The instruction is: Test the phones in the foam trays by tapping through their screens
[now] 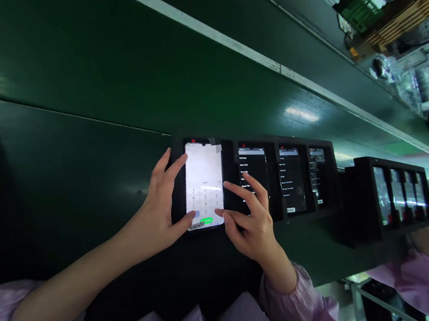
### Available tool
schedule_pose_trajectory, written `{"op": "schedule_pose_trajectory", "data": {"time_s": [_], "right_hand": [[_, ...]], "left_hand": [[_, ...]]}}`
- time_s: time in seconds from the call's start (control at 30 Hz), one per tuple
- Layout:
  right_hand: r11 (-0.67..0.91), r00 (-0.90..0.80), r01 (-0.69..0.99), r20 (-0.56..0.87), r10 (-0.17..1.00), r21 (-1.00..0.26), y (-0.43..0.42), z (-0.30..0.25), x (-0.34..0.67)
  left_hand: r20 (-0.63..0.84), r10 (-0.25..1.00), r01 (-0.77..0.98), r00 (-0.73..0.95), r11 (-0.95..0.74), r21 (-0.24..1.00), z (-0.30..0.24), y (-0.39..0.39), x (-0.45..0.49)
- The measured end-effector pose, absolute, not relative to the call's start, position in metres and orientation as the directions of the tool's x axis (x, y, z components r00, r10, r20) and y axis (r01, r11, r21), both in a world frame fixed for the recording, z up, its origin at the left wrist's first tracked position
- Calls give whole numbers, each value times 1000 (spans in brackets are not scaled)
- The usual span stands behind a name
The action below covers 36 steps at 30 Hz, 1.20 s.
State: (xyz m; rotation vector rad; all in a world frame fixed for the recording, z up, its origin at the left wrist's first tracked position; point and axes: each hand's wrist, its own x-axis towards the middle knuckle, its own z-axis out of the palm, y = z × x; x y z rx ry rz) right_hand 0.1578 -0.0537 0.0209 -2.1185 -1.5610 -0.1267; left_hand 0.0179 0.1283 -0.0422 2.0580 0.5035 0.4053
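leftmost phone (204,175), dial pad lit, sits in a black tray (275,140) on the green belt (109,79). left hand (158,210) clamps its left edge; right hand (252,224), fingers apart, touches its lower right. three neighbouring phones (293,179) already show menus; this one apparently lags.

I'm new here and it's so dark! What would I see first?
The bright white phone glows in the middle, showing a number pad; the left hand grips its edge and the right hand touches its screen. Beside it, dark phones sit in a black rack on the green belt.
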Motion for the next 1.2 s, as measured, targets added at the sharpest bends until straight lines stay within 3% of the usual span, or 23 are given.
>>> {"op": "schedule_pose_trajectory", "data": {"time_s": [0.13,0.27,0.4,0.63,0.83,0.97,1.1,1.2], "right_hand": [[-203,309,921,308,900,-332,-53,22,156],[-216,319,915,280,905,-342,-54,20,156],[-246,408,883,394,824,-400,-57,18,157],[-239,387,891,372,844,-385,-55,17,158],[-239,393,887,373,840,-395,-58,19,160],[-313,504,848,468,726,-427,-68,27,174],[-496,615,785,568,547,-372,-91,29,216],[-773,794,522,537,285,-360,-120,26,255]], "left_hand": [[60,559,191,827,-379,905,-43,128,19],[78,595,219,800,-410,885,-43,124,22],[88,567,209,819,-438,875,-43,124,22],[53,486,212,873,-475,854,-40,129,18],[-11,492,238,870,-401,885,-40,129,18],[-96,502,269,860,-285,920,-27,133,17],[-241,485,375,841,-201,905,-7,135,19],[-238,505,307,830,-56,950,-8,133,22]]}}
